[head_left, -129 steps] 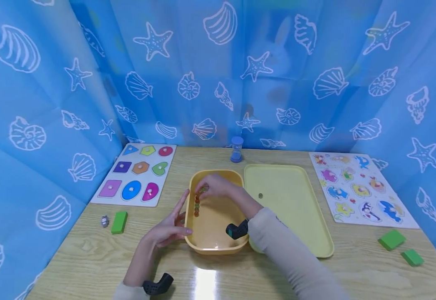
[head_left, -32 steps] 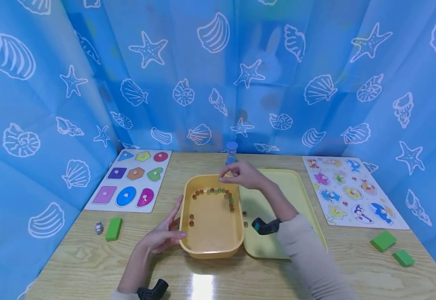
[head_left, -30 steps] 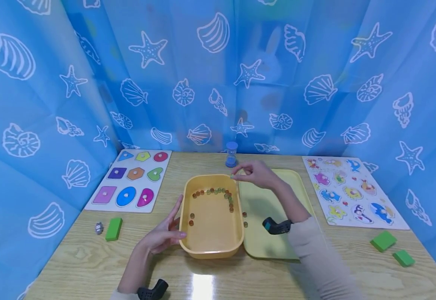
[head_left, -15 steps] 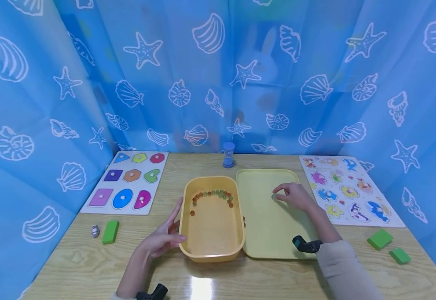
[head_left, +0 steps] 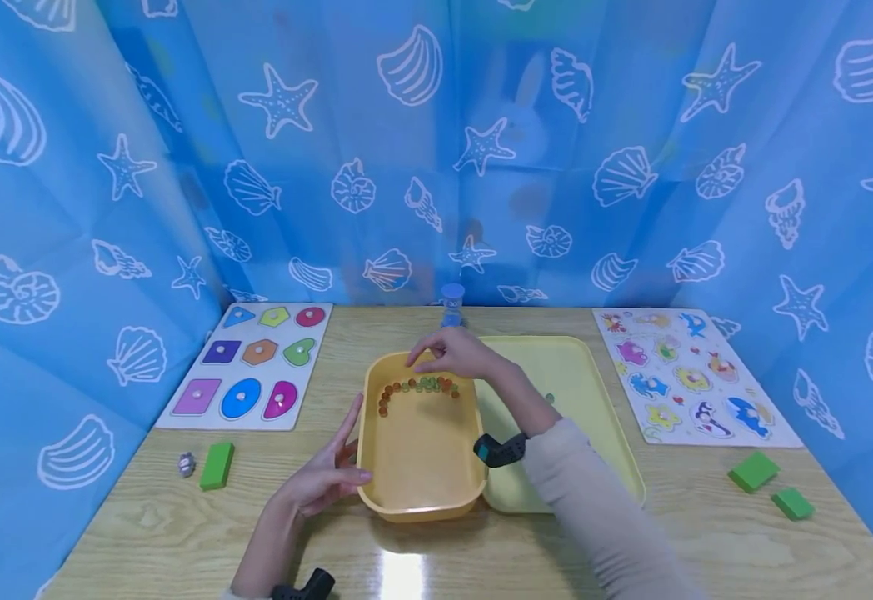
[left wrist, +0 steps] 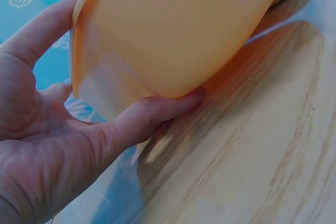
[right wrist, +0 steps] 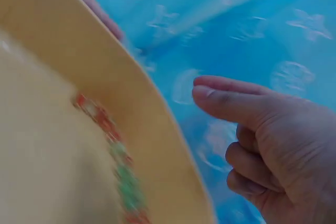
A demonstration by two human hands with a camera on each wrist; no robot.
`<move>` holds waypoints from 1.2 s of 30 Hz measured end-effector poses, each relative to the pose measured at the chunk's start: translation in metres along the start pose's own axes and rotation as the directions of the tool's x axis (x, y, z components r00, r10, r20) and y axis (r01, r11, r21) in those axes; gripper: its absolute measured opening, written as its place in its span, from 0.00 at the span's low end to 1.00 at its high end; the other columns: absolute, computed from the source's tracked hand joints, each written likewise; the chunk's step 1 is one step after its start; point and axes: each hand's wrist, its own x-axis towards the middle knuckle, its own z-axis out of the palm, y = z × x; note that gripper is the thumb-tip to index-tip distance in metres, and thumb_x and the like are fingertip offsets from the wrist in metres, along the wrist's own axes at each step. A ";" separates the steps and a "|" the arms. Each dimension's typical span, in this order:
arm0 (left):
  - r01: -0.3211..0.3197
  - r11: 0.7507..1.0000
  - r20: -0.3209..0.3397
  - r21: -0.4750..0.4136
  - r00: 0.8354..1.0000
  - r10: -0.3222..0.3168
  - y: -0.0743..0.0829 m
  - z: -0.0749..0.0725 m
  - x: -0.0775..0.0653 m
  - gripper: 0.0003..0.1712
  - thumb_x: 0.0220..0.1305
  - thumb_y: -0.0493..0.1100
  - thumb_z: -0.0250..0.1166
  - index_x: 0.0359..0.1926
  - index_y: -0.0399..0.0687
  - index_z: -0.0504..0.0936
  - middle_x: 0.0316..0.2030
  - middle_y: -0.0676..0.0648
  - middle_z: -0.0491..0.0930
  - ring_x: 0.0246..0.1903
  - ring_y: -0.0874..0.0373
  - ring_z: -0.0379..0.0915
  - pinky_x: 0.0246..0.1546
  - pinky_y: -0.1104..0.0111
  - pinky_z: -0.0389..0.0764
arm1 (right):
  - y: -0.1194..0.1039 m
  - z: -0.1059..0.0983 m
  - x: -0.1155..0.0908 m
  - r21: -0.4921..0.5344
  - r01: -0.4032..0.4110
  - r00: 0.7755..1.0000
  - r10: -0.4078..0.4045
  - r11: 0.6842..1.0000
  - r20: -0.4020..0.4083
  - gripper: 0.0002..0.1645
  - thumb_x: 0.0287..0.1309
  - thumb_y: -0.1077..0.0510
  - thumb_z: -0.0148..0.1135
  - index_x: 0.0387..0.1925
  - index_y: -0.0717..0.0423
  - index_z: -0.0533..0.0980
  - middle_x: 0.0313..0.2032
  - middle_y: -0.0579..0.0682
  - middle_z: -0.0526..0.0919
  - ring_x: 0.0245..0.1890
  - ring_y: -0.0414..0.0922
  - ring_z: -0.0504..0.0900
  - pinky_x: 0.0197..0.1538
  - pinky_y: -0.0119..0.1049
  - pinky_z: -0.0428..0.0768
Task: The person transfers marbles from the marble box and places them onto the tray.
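Observation:
My left hand (head_left: 327,477) holds the orange-yellow plastic tub (head_left: 417,467) by its left side. In the left wrist view, the thumb lies along the outer wall and a finger reaches the rim. Small round orange and green beads (head_left: 427,384) sit in a curved line along the tub's far side, with a few down its left side. My right hand (head_left: 457,353) hovers over the tub's far edge, index finger and thumb slightly parted and nothing seen between them. In the right wrist view its other fingers curl in. One green bead (head_left: 550,398) lies on the pale yellow tray (head_left: 556,450).
Left on the table are a shape puzzle board (head_left: 245,367), a grey figurine (head_left: 186,464) and a green block (head_left: 217,466). A blue sand timer (head_left: 451,305) stands at the back. To the right lie a sea-animal puzzle (head_left: 691,375) and two green blocks (head_left: 754,472).
My right hand left a green bead on the tray, then moved back left over the tub. Beads inside the tub rolled toward its far side. The left hand kept its hold.

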 end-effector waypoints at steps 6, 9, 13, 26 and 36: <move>-0.012 1.000 0.033 0.004 0.999 0.012 -0.002 0.001 0.001 0.57 0.55 0.26 0.55 0.64 0.87 0.35 0.67 0.35 0.31 0.54 0.37 0.64 0.49 0.51 0.73 | -0.002 0.037 0.037 -0.101 -0.064 0.988 0.077 0.993 0.130 0.09 0.50 0.56 0.63 0.36 0.48 0.82 0.18 0.44 0.70 0.19 0.40 0.63 0.21 0.27 0.62; -0.013 1.000 0.049 -0.009 0.999 0.013 -0.003 0.002 0.004 0.58 0.54 0.26 0.56 0.63 0.88 0.36 0.67 0.35 0.31 0.54 0.37 0.65 0.49 0.50 0.73 | 0.004 0.048 0.041 -0.171 -0.125 0.979 0.150 0.977 0.139 0.10 0.50 0.58 0.64 0.37 0.47 0.82 0.29 0.43 0.78 0.27 0.41 0.69 0.28 0.27 0.68; -0.004 1.000 0.031 -0.001 0.999 0.005 -0.004 0.003 0.005 0.58 0.53 0.26 0.57 0.63 0.88 0.36 0.67 0.35 0.31 0.53 0.38 0.67 0.48 0.52 0.74 | 0.010 0.058 0.042 -0.215 -0.140 0.973 0.174 0.967 0.150 0.10 0.50 0.59 0.63 0.36 0.46 0.82 0.37 0.41 0.81 0.36 0.39 0.73 0.39 0.27 0.74; 0.008 1.000 0.006 -0.021 1.000 -0.008 -0.006 0.001 0.003 0.58 0.54 0.26 0.56 0.63 0.88 0.35 0.67 0.34 0.33 0.54 0.37 0.65 0.49 0.52 0.73 | 0.007 0.059 0.043 -0.224 -0.133 0.980 0.162 0.966 0.118 0.07 0.51 0.53 0.62 0.33 0.47 0.81 0.33 0.43 0.81 0.32 0.39 0.72 0.38 0.28 0.74; -0.011 0.999 -0.005 -0.044 1.000 0.011 -0.001 -0.003 -0.001 0.58 0.54 0.25 0.55 0.63 0.88 0.36 0.68 0.36 0.32 0.57 0.37 0.61 0.51 0.52 0.72 | 0.003 -0.025 -0.006 -0.069 -0.108 0.986 0.098 0.992 -0.134 0.11 0.54 0.50 0.59 0.37 0.47 0.81 0.12 0.45 0.59 0.13 0.42 0.57 0.17 0.31 0.57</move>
